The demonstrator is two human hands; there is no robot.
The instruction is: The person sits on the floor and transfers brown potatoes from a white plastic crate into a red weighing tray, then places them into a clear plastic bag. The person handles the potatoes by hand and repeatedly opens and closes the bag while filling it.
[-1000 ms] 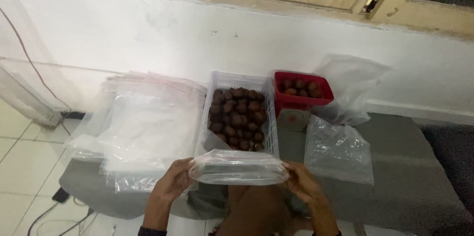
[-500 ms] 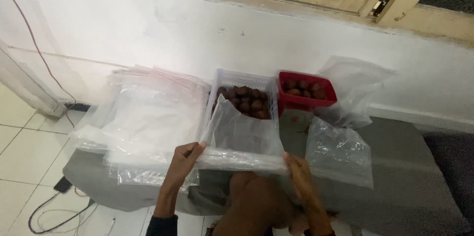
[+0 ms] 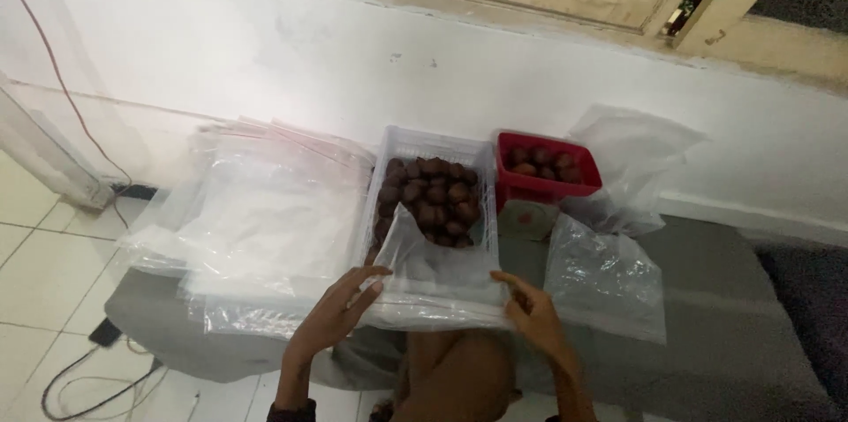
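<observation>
- Holding a clear plastic bag (image 3: 437,285) by its two lower corners, both hands keep it spread just in front of the clear tray (image 3: 430,144) of dark round fruit (image 3: 433,197).
- Left hand (image 3: 340,312) — fingers pinched on the bag's left corner, thumb on top.
- Right hand (image 3: 534,316) — fingers closed on the bag's right corner; how firmly is hard to tell, since the plastic blurs the fingertips.
- The bag's upper part leans up against the near end of the clear tray and covers some of the fruit there.
- A red tray (image 3: 548,188) with a few of the same fruits stands just right of the clear tray, touching it or nearly so.
- A stack of clear bags (image 3: 265,219) lies left of the clear tray.
- Two more loose bags lie right of it — one crumpled bag (image 3: 632,157) behind the red tray, one flat bag (image 3: 609,276) nearer.
- All of it rests on a grey table (image 3: 733,316) set against a white wall (image 3: 265,51).
</observation>
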